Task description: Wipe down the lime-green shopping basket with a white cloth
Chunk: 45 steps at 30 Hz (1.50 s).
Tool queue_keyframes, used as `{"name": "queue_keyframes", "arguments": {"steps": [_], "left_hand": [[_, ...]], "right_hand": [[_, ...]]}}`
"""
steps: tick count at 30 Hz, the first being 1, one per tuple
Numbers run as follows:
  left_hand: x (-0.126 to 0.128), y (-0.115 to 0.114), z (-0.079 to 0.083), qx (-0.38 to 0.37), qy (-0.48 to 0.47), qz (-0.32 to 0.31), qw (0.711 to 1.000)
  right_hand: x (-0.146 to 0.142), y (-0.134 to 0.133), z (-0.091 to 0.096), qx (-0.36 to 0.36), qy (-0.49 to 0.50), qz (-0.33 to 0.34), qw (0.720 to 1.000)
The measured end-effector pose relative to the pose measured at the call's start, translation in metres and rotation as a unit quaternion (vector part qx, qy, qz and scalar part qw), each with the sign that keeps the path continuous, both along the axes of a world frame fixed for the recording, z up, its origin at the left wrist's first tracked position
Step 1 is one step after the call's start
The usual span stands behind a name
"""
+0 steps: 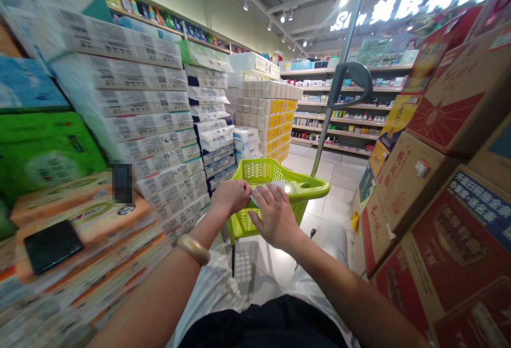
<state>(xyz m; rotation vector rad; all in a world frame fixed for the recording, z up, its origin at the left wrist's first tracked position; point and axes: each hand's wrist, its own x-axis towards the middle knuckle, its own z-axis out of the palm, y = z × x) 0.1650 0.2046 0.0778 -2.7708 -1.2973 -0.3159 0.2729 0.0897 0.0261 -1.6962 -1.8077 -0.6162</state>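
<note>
the left hand (230,197) is curled closed over the near rim of a lime green plastic basket (257,171), and the right hand (275,216) lies beside it with its fingers (268,199) bent down onto a small white packet (275,187). whether that grip is clamped on the packet cannot be told. the basket sits in front of the person, in an aisle between stacked toilet paper packs (159,146) and cardboard boxes (407,188), with a grey pull handle (351,77) rising ahead. the basket looks light and stiff, best held by its rim or handle; the packet looks thin, light and perhaps slippery, easiest pinched at an edge.
</note>
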Motion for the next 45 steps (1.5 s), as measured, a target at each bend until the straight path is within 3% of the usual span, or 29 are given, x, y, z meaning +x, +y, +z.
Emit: {"name": "queue_keyframes", "arguments": {"steps": [2,5,10,13,17,19,22,26,28,36,39,42,45], "left_hand": [[0.000,0.000,0.000,0.006,0.001,-0.002,1.000],[-0.002,0.000,0.000,0.009,-0.002,-0.011,1.000],[-0.002,-0.001,0.001,0.004,-0.004,-0.019,1.000],[-0.001,-0.002,0.001,0.003,-0.010,-0.017,1.000],[-0.003,-0.002,0.001,0.005,-0.019,-0.021,1.000],[-0.005,-0.002,0.000,0.005,-0.025,-0.023,0.999],[-0.007,-0.002,0.001,0.002,-0.030,-0.027,0.999],[-0.007,-0.003,0.001,0.001,-0.031,-0.044,0.999],[-0.005,-0.003,0.001,0.003,-0.034,-0.054,0.998],[-0.004,-0.005,0.001,0.002,-0.046,-0.062,0.997],[-0.006,-0.007,0.001,0.000,-0.053,-0.060,0.997],[-0.005,-0.008,0.002,-0.005,-0.053,-0.056,0.997],[-0.003,-0.009,0.001,-0.003,-0.054,-0.053,0.997]], "right_hand": [[0.000,0.001,-0.011,0.045,0.000,0.007,0.999],[0.024,-0.002,-0.018,0.106,0.027,-0.001,0.994],[0.062,-0.010,-0.025,0.207,0.111,-0.095,0.967],[0.044,-0.003,-0.030,0.219,0.121,-0.109,0.962],[-0.001,0.014,-0.037,0.188,0.059,-0.031,0.980],[-0.009,0.018,-0.044,0.189,0.029,-0.004,0.982],[0.008,0.015,-0.055,0.216,0.019,-0.016,0.976],[0.047,0.006,-0.066,0.289,0.085,-0.105,0.948],[0.051,0.006,-0.067,0.309,0.118,-0.135,0.934],[0.005,0.016,-0.053,0.231,0.038,-0.010,0.972],[0.022,0.008,-0.039,0.197,0.054,-0.022,0.979],[0.044,-0.001,-0.017,0.159,0.111,-0.082,0.978],[0.049,0.000,0.007,0.072,0.104,-0.105,0.986]]}}
